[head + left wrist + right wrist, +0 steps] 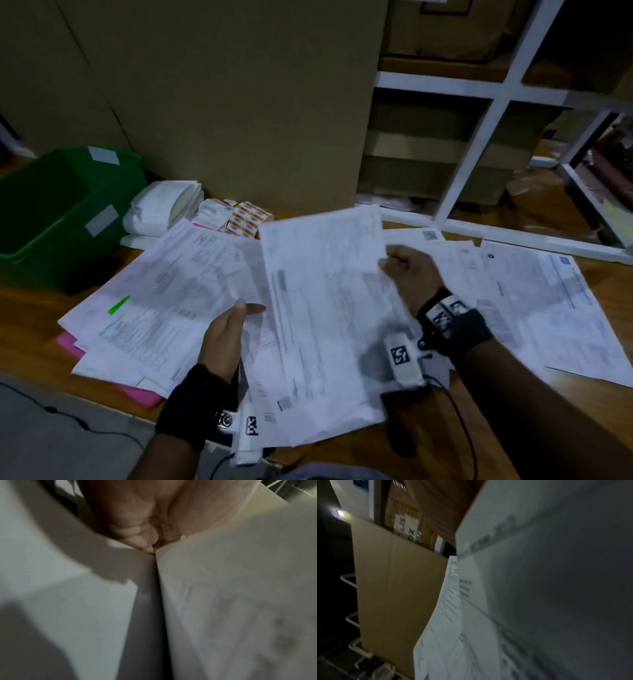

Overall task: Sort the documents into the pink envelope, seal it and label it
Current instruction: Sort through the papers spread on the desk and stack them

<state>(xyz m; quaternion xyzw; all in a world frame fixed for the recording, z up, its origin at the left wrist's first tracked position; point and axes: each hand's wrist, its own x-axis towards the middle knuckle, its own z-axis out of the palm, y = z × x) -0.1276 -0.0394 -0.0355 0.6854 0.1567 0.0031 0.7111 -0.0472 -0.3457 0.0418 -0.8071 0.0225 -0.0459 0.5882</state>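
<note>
White printed documents cover the wooden table [30, 329]. My right hand [407, 274] grips the right edge of a raised sheaf of documents [325, 308], which fills the right wrist view as a grey sheet [539, 588]. My left hand [224, 339] holds the left side of the same bundle, thumb on top; in the left wrist view its fingers [140, 534] curl against the paper [223, 601]. A pink envelope [68, 342] lies under the left pile of papers [164, 291], only its edges showing. More sheets [548, 301] lie at the right.
A green plastic bin [61, 212] stands at the far left. Rolls of white labels [161, 209] and orange-printed stickers [246, 219] sit behind the papers. A tall cardboard box [239, 102] and a white shelf frame [479, 137] close off the back.
</note>
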